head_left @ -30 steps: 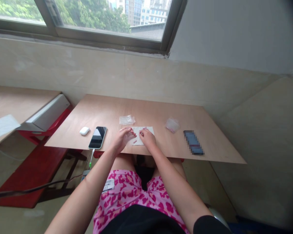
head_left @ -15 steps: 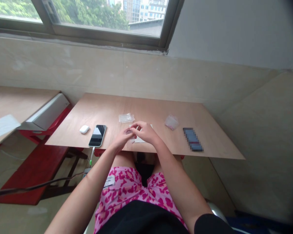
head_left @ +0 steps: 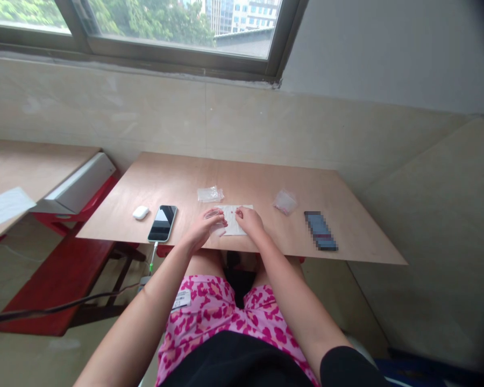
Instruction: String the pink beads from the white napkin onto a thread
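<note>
My left hand (head_left: 205, 228) hovers over the near edge of the wooden table (head_left: 242, 183), fingers curled around a small clear plastic bag (head_left: 218, 228). My right hand (head_left: 248, 220) rests just to its right on a white sheet of paper (head_left: 233, 222), fingertips pinched together on something tiny that I cannot make out. The two hands are a few centimetres apart.
A second clear bag (head_left: 210, 194) lies behind the paper. A bag with pink bits (head_left: 284, 201) and a dark phone (head_left: 320, 230) lie to the right. A phone on a cable (head_left: 162, 223) and a white earbud case (head_left: 140, 212) lie left. Another table (head_left: 32, 166) stands further left.
Half a second ago both hands were raised and joined over the paper. Now the right hand has lowered back onto the paper and the left still holds the bag.
</note>
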A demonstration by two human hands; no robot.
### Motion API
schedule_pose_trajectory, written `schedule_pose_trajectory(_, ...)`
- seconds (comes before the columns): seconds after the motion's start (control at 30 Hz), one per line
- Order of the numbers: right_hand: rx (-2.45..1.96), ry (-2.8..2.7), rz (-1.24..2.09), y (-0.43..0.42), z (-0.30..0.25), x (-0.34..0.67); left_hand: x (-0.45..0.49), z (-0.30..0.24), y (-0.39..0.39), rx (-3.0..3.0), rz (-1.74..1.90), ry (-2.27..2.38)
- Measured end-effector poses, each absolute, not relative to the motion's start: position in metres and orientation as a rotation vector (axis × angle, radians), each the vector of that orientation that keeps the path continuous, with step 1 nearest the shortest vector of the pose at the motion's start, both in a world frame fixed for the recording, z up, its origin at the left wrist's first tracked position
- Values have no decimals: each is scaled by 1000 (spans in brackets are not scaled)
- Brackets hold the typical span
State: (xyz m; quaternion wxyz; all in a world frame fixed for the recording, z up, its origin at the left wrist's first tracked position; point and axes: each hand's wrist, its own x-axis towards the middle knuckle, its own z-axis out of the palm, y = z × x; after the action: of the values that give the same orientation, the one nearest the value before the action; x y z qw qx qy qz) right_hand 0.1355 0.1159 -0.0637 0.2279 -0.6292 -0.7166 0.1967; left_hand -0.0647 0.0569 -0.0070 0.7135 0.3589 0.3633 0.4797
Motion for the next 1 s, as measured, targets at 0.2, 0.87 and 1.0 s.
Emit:
schedule_pose_trajectory(0.2, -1766, -2039, 520, 129, -62, 125, -66, -12, 61, 771, 1091, 797)
schedule_pose_trajectory(0.87, -1051, -1940, 1013, 97, 34, 100, -64, -10, 55, 1034, 1031, 874)
schedule_pose_trajectory(1.0, -1123, -1804, 896, 96, 30, 111, -64, -8, 54, 1012, 1033, 872)
